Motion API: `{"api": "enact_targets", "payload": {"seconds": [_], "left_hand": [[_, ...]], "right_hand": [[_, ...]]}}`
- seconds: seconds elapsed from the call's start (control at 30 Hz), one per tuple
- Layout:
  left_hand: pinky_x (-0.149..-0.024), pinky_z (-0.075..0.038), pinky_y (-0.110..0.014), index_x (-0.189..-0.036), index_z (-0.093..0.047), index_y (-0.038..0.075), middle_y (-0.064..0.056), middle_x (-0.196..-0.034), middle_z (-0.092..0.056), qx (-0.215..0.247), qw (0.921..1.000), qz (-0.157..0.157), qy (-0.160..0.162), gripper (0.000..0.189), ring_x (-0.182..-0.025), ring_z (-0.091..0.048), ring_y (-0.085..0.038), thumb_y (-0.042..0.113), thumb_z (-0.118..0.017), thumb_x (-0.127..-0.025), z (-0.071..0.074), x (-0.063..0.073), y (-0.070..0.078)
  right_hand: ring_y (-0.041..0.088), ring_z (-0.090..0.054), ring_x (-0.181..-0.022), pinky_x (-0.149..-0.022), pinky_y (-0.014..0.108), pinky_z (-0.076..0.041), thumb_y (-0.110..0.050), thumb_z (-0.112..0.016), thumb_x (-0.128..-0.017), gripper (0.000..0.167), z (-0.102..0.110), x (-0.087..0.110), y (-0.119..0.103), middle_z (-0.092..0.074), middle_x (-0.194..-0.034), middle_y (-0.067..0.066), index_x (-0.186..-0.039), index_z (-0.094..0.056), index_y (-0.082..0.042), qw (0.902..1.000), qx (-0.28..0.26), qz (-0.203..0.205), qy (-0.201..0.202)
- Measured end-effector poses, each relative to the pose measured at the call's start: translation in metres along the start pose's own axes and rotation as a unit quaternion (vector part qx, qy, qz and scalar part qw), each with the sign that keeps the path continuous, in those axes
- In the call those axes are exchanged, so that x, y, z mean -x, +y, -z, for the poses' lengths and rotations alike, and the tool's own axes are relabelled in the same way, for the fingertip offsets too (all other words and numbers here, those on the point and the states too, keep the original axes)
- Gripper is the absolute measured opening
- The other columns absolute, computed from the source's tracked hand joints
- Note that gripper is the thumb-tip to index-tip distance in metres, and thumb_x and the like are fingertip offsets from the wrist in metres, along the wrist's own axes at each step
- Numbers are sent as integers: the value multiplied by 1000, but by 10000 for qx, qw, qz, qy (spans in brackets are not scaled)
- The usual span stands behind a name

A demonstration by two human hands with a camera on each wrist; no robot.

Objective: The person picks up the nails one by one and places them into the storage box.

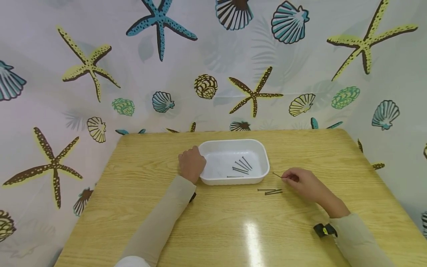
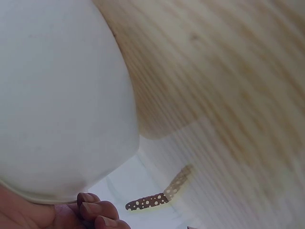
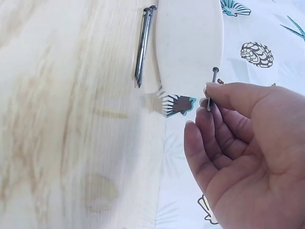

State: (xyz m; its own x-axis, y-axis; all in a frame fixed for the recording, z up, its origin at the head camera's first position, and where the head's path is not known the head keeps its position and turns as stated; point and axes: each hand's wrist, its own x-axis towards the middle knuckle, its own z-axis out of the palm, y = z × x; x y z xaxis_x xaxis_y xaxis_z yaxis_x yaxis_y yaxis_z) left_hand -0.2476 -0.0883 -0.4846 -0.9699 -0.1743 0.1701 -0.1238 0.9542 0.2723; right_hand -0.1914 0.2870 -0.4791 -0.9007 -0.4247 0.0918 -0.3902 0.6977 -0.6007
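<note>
My right hand (image 1: 306, 183) pinches a nail (image 3: 215, 78) between thumb and fingertips, a little to the right of a white plastic tray (image 1: 230, 181). In the right wrist view the nail's head points up, away from the fingers. My left hand (image 1: 192, 164) grips the tray's left rim, thumb and curled fingers (image 2: 97, 210) at the edge in the left wrist view. Several nails (image 1: 241, 171) lie loose inside the tray, towards its right half. A few more nails (image 1: 273, 192) rest on the table between the tray and my right hand.
The wooden table (image 1: 140, 215) runs back to a hanging cloth (image 1: 186, 74) printed with starfish and shells, which also encloses the left and right sides. Black bands sit at both wrists, a black piece (image 1: 325, 230) showing on the right one.
</note>
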Motion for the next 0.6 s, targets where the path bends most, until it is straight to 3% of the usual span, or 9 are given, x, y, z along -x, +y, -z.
{"api": "enact_targets", "payload": {"seconds": [0.27,0.6], "left_hand": [[-68,-40,-43,-91,-61,2,-14,-75,-62,-43,9999,-73,76,19,-71,-59,-32,16,-48,-86,2,2,1],[-70,-41,-44,-91,-61,2,-14,-77,-63,8,10000,-43,57,19,-72,-59,-32,16,-49,-86,5,3,2]], "right_hand": [[15,-55,-78,-67,27,-47,-24,-59,-92,20,3,-2,-10,-62,-87,0,-100,-65,-6,9990,-114,41,422],[15,-57,-80,-69,29,-48,-26,-58,-92,21,2,-12,-28,-62,-89,0,-101,-64,-9,9982,-313,89,499]]}}
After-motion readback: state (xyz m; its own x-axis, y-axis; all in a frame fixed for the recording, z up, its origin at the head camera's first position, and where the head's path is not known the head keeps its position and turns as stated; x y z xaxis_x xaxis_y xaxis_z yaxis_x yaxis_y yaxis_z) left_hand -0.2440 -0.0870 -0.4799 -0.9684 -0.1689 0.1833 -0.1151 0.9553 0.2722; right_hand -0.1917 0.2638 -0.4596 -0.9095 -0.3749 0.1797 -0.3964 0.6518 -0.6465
